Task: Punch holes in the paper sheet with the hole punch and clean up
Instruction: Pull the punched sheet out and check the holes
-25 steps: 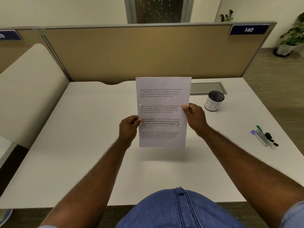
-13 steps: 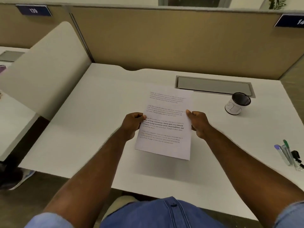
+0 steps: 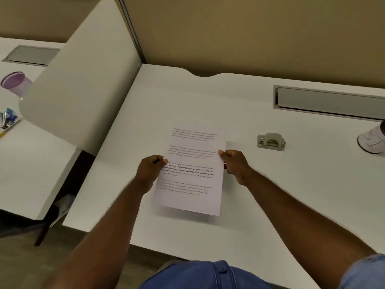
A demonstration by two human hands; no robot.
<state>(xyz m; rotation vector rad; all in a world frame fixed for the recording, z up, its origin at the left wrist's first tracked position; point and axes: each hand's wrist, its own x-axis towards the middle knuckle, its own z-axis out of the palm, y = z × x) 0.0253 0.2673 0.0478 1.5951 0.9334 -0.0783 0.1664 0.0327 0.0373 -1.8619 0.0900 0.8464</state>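
A white paper sheet (image 3: pixel 191 180) with printed text is held low over the white desk (image 3: pixel 270 195), nearly flat. My left hand (image 3: pixel 150 171) pinches its left edge and my right hand (image 3: pixel 234 164) pinches its right edge. A small silver hole punch (image 3: pixel 270 141) sits on the desk to the right of the sheet, a short way beyond my right hand, untouched.
A white mug (image 3: pixel 373 140) stands at the right edge of view. A grey cable tray lid (image 3: pixel 329 103) is set into the desk at the back. A white divider (image 3: pixel 83 86) separates the neighbouring desk, which holds a purple cup (image 3: pixel 15 83).
The sheet has been lowered from upright to almost flat over the desk. The view has swung left and down, and the hole punch has come into sight.
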